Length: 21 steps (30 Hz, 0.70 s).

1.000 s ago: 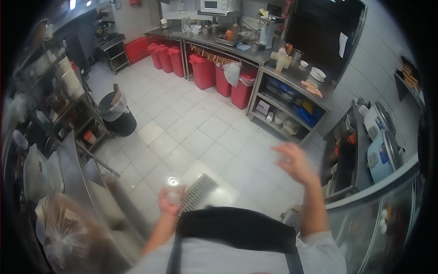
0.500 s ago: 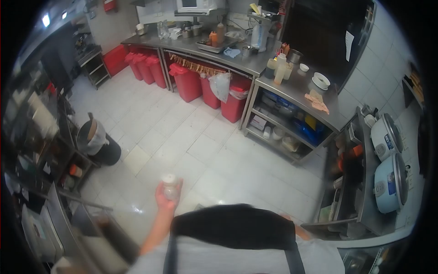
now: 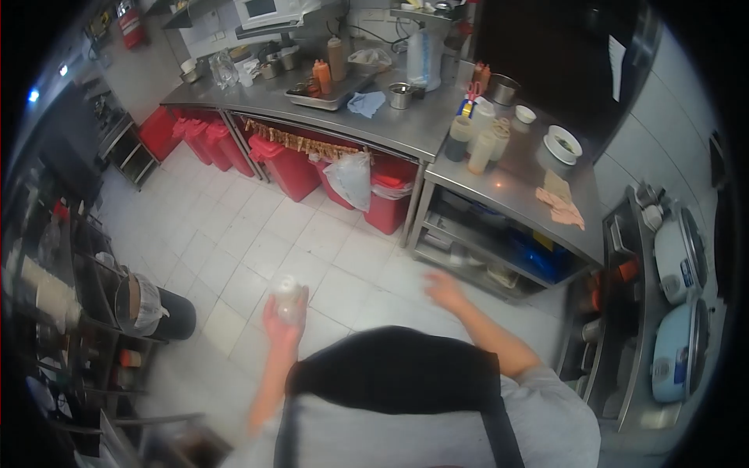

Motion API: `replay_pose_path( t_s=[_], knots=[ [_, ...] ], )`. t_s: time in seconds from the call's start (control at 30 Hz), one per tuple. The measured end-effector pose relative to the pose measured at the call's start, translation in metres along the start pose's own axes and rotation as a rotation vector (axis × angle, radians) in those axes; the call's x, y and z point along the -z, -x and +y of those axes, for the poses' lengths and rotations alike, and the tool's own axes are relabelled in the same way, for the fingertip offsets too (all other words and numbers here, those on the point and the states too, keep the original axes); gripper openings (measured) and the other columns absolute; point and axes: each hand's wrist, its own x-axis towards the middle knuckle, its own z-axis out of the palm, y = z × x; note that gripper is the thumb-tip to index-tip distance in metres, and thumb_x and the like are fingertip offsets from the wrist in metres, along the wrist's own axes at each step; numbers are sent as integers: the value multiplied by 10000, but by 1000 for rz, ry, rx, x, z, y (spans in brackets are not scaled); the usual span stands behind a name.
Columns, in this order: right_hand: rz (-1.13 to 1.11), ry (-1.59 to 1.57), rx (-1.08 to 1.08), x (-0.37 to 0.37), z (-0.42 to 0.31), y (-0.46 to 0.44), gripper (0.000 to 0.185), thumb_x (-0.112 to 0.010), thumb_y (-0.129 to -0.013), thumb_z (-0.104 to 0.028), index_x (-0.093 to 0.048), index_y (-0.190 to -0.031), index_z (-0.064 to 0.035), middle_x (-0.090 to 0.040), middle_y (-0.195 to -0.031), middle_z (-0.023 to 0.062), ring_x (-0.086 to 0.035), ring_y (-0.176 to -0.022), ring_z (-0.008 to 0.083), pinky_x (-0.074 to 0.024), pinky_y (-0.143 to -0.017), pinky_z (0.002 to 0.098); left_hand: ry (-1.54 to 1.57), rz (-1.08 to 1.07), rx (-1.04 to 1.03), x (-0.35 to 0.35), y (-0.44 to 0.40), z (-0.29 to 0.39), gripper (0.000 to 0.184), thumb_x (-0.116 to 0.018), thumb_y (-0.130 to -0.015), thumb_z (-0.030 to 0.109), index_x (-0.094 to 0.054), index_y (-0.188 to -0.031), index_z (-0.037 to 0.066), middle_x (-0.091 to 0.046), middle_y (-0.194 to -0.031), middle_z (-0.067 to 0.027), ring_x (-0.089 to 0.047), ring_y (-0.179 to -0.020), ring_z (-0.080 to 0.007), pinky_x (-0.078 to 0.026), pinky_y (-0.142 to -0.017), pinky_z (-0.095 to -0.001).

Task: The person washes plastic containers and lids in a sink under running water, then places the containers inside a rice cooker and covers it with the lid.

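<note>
My left hand (image 3: 275,323) is wrapped round a small clear jar (image 3: 289,301) with a whitish lid, held upright in front of my body over the floor. Blur hides what the jar contains. My right hand (image 3: 445,291) reaches forward on the other side, its fingers loosely apart and nothing visible in them. It is nearest to the steel shelf unit (image 3: 499,179), apart from it. On that unit's top stand several squeeze bottles (image 3: 482,148), a white bowl (image 3: 562,145) with something green inside, and a peach-coloured cloth (image 3: 560,207).
A long steel counter (image 3: 257,100) runs along the back, with red bins (image 3: 285,168) beneath it. A black bin (image 3: 178,313) with a liner stands at the left beside dark shelving. Rice cookers (image 3: 677,351) line the right side. White tiled floor (image 3: 343,292) lies between.
My right hand has come into view and stretched forward. The view has shifted toward the back counter and shelf unit. The jar stays in my left hand.
</note>
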Motion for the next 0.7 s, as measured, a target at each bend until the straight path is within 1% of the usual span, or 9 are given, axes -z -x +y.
replay_pose_path(
  t_s=[0.07, 0.1, 0.17, 0.23, 0.27, 0.37, 0.47, 0.6, 0.7],
  knots=[
    [35, -154, 414, -24, -97, -81, 319, -645, -766, -135, -588, -1074, -79, -570, -996, 123, -568, -904, 271, -457, -780, 331, -59, -7, -16, -25, -54, -5, 528, -576, -836, 321, -426, -1269, 60, -468, -1240, -157, -429, -1185, -404, -537, -798, -399],
    [-2, -230, 408, -27, -151, -104, 283, -619, -789, -128, -586, -1067, -81, -564, -1019, 122, -562, -933, 259, -451, -785, 325, -101, -29, -15, -40, -85, -8, 523, -573, -840, 321, -428, -1264, 51, -475, -1236, -156, -437, -1178, -408, -535, -803, -396],
    [83, -399, 567, -49, -200, -160, 277, -605, -800, -105, -583, -1075, -82, -555, -1050, 115, -544, -992, 241, -435, -820, 321, -194, -60, -9, -63, -146, -8, 515, -566, -847, 321, -431, -1253, 34, -491, -1228, -153, -452, -1164, -418, -533, -812, -390],
    [240, -445, 600, -65, -220, -223, 278, -600, -803, -83, -577, -1079, -72, -547, -1082, 112, -527, -1037, 236, -418, -867, 323, -261, -245, 85, -88, -223, -4, 441, -532, -876, 273, -449, -1234, 30, -495, -1228, -138, -458, -1177, -345, -478, -868, -422],
    [318, -464, 614, -69, -224, -251, 278, -598, -805, -72, -574, -1082, -67, -543, -1098, 110, -518, -1059, 233, -410, -891, 324, -313, -257, 79, -110, -258, -8, 430, -526, -878, 262, -445, -1238, 41, -499, -1225, -125, -470, -1167, -326, -475, -867, -422],
    [443, -626, 482, -73, -214, -334, 289, -597, -803, -49, -564, -1090, -51, -534, -1130, 113, -505, -1087, 241, -380, -945, 324, -434, -327, -5, -172, -352, -36, 420, -552, -862, 190, -428, -1251, 88, -505, -1216, -88, -496, -1134, -275, -457, -886, -407],
    [577, -712, 436, -58, -200, -421, 288, -591, -807, -36, -558, -1093, -41, -524, -1165, 122, -499, -1098, 242, -372, -967, 324, -578, -291, -95, -221, -431, -67, 499, -600, -822, 107, -391, -1275, 118, -498, -1210, -79, -496, -1118, -252, -445, -899, -378],
    [597, -1023, 237, -16, -200, -499, 305, -543, -870, -74, -488, -1169, -44, -529, -1133, 123, -519, -1035, 193, -416, -907, 307, -797, -367, -97, -269, -517, -102, 573, -607, -800, 48, -343, -1301, 129, -476, -1204, -87, -472, -1128, -232, -411, -936, -356],
    [713, -1122, 194, 4, -183, -561, 319, -535, -889, -112, -462, -1191, -43, -528, -1122, 118, -522, -1007, 188, -427, -877, 310, -924, -432, -86, -287, -583, -121, 570, -603, -800, 34, -352, -1303, 129, -458, -1213, -95, -463, -1120, -221, -400, -937, -345]
  ],
)
